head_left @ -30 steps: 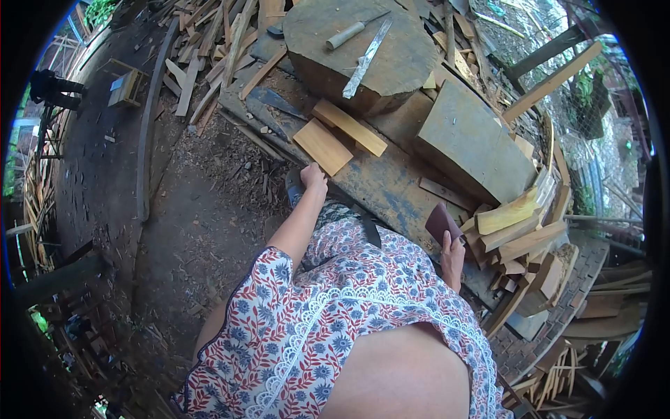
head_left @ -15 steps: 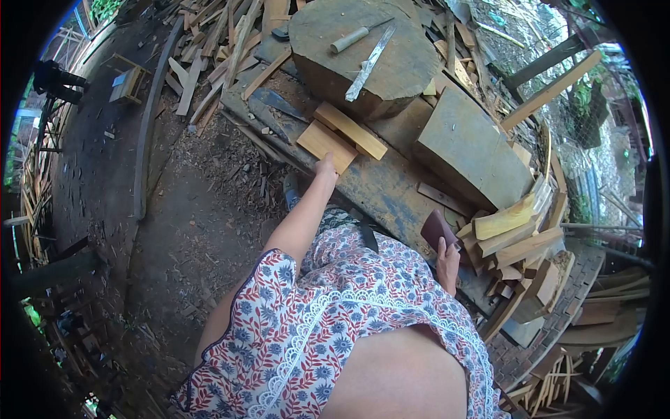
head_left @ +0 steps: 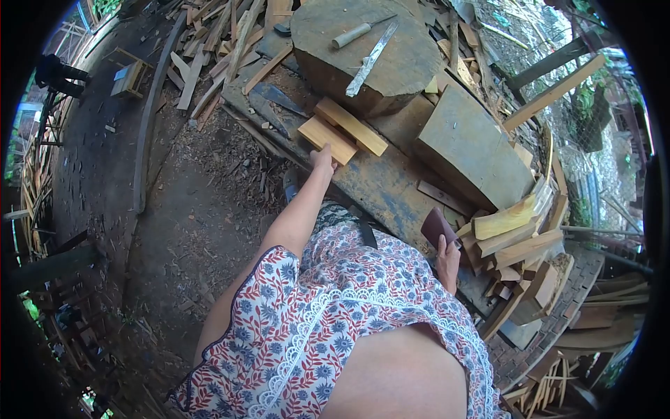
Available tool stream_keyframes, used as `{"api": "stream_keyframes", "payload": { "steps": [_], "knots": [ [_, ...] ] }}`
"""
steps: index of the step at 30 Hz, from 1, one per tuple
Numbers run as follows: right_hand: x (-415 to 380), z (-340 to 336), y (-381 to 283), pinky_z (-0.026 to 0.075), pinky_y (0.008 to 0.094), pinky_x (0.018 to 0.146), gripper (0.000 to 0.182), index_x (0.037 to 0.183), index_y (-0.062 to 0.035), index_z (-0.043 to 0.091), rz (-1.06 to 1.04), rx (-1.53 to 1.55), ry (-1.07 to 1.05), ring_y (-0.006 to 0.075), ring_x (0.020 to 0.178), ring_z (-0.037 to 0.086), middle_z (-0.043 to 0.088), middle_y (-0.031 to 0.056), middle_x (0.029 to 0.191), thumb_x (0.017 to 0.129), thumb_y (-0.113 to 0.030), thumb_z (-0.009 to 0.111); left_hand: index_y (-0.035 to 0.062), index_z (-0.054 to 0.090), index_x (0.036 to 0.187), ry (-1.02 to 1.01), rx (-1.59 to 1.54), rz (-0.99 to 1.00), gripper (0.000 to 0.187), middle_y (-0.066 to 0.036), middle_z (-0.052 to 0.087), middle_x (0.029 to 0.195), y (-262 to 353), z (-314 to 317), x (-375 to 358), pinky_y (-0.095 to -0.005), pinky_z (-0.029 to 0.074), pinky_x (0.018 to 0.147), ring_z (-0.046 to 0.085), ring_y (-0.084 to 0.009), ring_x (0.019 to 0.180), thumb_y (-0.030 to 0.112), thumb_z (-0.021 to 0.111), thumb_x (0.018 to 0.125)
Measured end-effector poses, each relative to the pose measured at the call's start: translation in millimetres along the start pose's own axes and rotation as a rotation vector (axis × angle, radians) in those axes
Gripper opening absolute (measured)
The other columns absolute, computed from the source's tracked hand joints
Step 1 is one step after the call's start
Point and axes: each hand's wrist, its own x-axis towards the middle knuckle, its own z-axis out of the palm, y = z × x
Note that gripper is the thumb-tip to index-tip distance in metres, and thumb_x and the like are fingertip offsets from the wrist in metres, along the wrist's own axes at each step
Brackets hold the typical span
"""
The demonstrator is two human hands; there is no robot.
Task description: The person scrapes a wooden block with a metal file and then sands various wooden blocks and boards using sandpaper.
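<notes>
My left hand (head_left: 322,159) reaches out and is closed on the near edge of a flat, light-brown wooden block (head_left: 326,138). The block lies over the low work surface (head_left: 380,188), beside a second, longer wooden block (head_left: 351,126). Low at the right, my right hand (head_left: 447,264) grips a dark reddish-brown folded sheet (head_left: 438,228) that looks like sandpaper. Its fingers wrap the sheet's lower edge, next to a pile of wood offcuts (head_left: 513,234).
A big round wood stump (head_left: 398,59) carries a wooden-handled tool (head_left: 352,35) and a narrow metal blade (head_left: 370,63). A thick slab-like block (head_left: 474,143) stands to its right. Scrap wood (head_left: 202,63) heaps up at the back left. Chips cover the ground (head_left: 188,230).
My left hand has risen slightly, and the wooden block in it has tipped so that more of its near side shows. My right hand has barely moved.
</notes>
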Motion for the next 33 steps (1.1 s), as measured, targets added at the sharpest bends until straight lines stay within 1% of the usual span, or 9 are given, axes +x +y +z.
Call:
{"api": "stream_keyframes", "payload": {
  "steps": [3, 6, 11, 15, 16, 20, 23, 30, 33],
  "knots": [
    [7, -4, -2, 0.041, 0.0421, 0.063, 0.038, 0.091, 0.0075, 0.054, 0.077, -0.103, -0.069, 0.0438, 0.076, 0.053, 0.055, 0.0296, 0.079, 0.092, -0.03, 0.047, 0.0017, 0.049, 0.103, -0.079, 0.27, 0.316, 0.035, -0.012, 0.058, 0.092, 12, -3, -22, -0.0298, 0.046, 0.043, 0.058, -0.0213, 0.07, 0.028, 0.059, 0.082],
    [16, -2, 7, 0.043, 0.0377, 0.071, 0.037, 0.106, 0.006, 0.052, 0.133, -0.169, -0.09, 0.0397, 0.085, 0.055, 0.057, 0.0279, 0.09, 0.093, -0.028, 0.046, 0.0013, 0.049, 0.099, -0.124, 0.191, 0.278, 0.032, -0.009, 0.057, 0.089, 25, -8, -53, -0.0263, 0.04, 0.038, 0.057, -0.0188, 0.067, 0.03, 0.054, 0.086],
    [36, -13, -28, 0.039, 0.0327, 0.086, 0.039, 0.121, 0.0039, 0.045, 0.1, 0.239, 0.027, 0.0233, 0.098, 0.053, 0.057, 0.0151, 0.106, 0.094, -0.025, 0.043, 0.0035, 0.05, 0.106, -0.822, -0.139, -0.018, 0.027, -0.007, 0.057, 0.094, 13, -34, -101, -0.0295, 0.049, 0.059, 0.058, -0.0164, 0.08, 0.026, 0.049, 0.091],
    [53, -31, -94, 0.042, 0.0351, 0.078, 0.027, 0.111, 0.0037, 0.051, -0.056, 0.281, 0.05, 0.0276, 0.09, 0.057, 0.058, 0.021, 0.097, 0.092, -0.015, 0.046, 0.0031, 0.045, 0.12, -0.978, -0.152, 0.006, 0.034, -0.008, 0.053, 0.115, 24, -23, -173, -0.033, 0.041, 0.092, 0.052, -0.0169, 0.107, 0.025, 0.044, 0.094],
    [55, -38, -110, 0.042, 0.0332, 0.08, 0.026, 0.113, 0.0024, 0.051, 0.062, 0.292, -0.091, 0.0259, 0.094, 0.057, 0.058, 0.0204, 0.102, 0.091, -0.01, 0.047, 0.0031, 0.045, 0.12, -0.989, -0.145, 0.001, 0.034, -0.008, 0.053, 0.115, 24, -18, -181, -0.033, 0.041, 0.092, 0.052, -0.0169, 0.107, 0.025, 0.044, 0.094],
    [63, -37, -152, 0.035, 0.0343, 0.1, 0.051, 0.118, -0.0057, 0.053, -0.731, 0.219, -0.147, 0.0273, 0.119, 0.046, 0.054, 0.0101, 0.122, 0.071, 0.013, 0.047, 0.0017, 0.043, 0.123, -1.105, -0.096, 0.033, 0.038, -0.01, 0.054, 0.115, 33, 1, -216, -0.034, 0.047, 0.087, 0.055, -0.0186, 0.103, 0.028, 0.041, 0.095],
    [74, -25, -142, 0.033, 0.0389, 0.102, 0.058, 0.118, -0.0074, 0.054, -0.85, 0.21, -0.121, 0.029, 0.123, 0.041, 0.051, 0.0072, 0.125, 0.065, 0.016, 0.046, 0.0001, 0.043, 0.122, -1.185, -0.011, -0.029, 0.039, -0.013, 0.054, 0.113, 45, -1, -233, -0.0341, 0.049, 0.084, 0.057, -0.0196, 0.1, 0.027, 0.041, 0.095],
    [119, -35, -120, 0.034, 0.0377, 0.102, 0.052, 0.12, -0.0066, 0.051, -0.64, 0.133, -0.096, 0.0288, 0.123, 0.04, 0.05, 0.0062, 0.127, 0.071, 0.011, 0.048, -0.0004, 0.044, 0.118, -1.299, 0.122, -0.098, 0.036, -0.012, 0.056, 0.11, 42, -5, -240, -0.0328, 0.051, 0.083, 0.06, -0.0193, 0.097, 0.025, 0.044, 0.092],
    [100, -38, -129, 0.035, 0.0381, 0.102, 0.052, 0.121, -0.0081, 0.051, -0.661, 0.105, -0.212, 0.0283, 0.123, 0.04, 0.05, 0.0048, 0.127, 0.072, 0.009, 0.05, 0.0012, 0.044, 0.12, -1.351, -0.248, -0.358, 0.046, -0.014, 0.057, 0.109, 34, 0, -239, -0.0368, 0.049, 0.086, 0.06, -0.0221, 0.097, 0.034, 0.048, 0.088]
  ]
}}
